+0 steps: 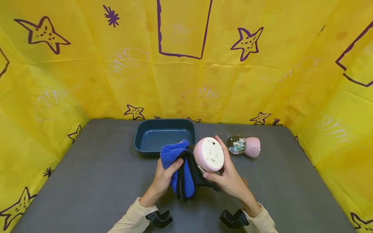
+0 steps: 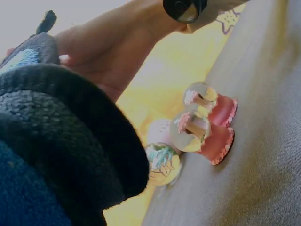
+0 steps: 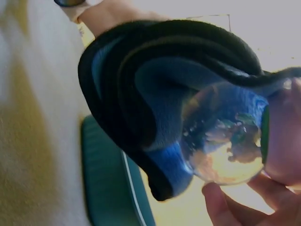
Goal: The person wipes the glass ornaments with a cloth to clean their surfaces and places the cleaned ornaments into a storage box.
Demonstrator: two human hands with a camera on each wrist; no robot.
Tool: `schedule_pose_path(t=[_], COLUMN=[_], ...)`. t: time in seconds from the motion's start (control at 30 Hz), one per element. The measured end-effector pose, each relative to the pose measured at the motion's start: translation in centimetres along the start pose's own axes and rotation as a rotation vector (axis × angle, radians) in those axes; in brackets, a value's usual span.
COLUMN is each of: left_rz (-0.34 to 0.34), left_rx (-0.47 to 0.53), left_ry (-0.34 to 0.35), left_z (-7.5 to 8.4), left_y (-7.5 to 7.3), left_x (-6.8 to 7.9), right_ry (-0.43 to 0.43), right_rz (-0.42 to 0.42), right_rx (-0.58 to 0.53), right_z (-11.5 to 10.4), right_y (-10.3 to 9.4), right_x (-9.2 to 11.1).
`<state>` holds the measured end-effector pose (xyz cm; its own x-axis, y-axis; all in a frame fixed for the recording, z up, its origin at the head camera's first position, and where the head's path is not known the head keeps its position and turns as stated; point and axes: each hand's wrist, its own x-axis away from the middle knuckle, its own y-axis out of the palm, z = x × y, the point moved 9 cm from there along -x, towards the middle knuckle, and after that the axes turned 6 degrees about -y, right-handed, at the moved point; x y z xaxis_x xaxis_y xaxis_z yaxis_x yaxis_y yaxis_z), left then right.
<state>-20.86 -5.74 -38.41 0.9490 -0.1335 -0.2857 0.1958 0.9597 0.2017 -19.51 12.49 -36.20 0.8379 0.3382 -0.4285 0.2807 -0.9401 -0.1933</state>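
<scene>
My left hand [image 1: 163, 177] grips a folded blue cloth [image 1: 175, 155] with black edging, thumb on top. In my right hand [image 1: 230, 176] is a snow globe with a pink base [image 1: 209, 154], tipped so its white underside faces the head camera. The right wrist view shows its clear glass ball [image 3: 225, 134], with small figures inside, against the folds of the cloth [image 3: 164, 108]. Right-hand fingers [image 3: 218, 202] lie around the ball and base. In the left wrist view the cloth hides the held globe.
A dark teal tray [image 1: 164, 152] stands at the back middle. Right of it, another pink-based snow globe [image 1: 253, 147] lies on its side on the grey table [image 1: 102, 174]. Two globes with darker pink bases [image 2: 217, 143] show in the left wrist view. Yellow printed cloth [image 1: 180, 74] walls the table.
</scene>
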Motion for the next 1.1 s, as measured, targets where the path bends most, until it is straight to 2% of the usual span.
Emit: schedule_pose_path(t=[0.2, 0.33, 0.43, 0.63, 0.73, 0.83, 0.93, 1.1], left_rz=[0.113, 0.113, 0.049, -0.177, -0.211, -0.164, -0.088, -0.007], left_rx=[0.035, 0.060, 0.087, 0.120, 0.112, 0.080, 0.040, -0.024], left_ry=[-0.093, -0.159, -0.200, -0.228, -0.202, -0.141, -0.089, -0.058], left_z=[-0.5, -0.9, -1.0, -1.3, -1.2, -0.7, -0.2, 0.0], left_y=[-0.8, -0.8, -0.3, 1.3, 1.6, 1.3, 0.9, 0.5], left_x=[0.1, 0.2, 0.4, 1.1, 1.1, 0.8, 0.4, 0.3], right_ry=[-0.053, -0.099, -0.106, -0.103, -0.120, -0.147, -0.163, -0.154], right_rz=[0.002, 0.067, 0.070, -0.005, -0.018, -0.025, -0.017, 0.029], right_rx=[0.089, 0.104, 0.098, 0.035, -0.003, -0.056, -0.088, -0.070], right_z=[-0.2, -0.3, -0.2, 0.2, 0.3, 0.3, 0.2, 0.1], right_y=[0.2, -0.1, -0.1, 0.6, 0.8, 0.9, 1.0, 0.7], right_x=[0.1, 0.2, 0.3, 0.3, 0.3, 0.2, 0.1, 0.0])
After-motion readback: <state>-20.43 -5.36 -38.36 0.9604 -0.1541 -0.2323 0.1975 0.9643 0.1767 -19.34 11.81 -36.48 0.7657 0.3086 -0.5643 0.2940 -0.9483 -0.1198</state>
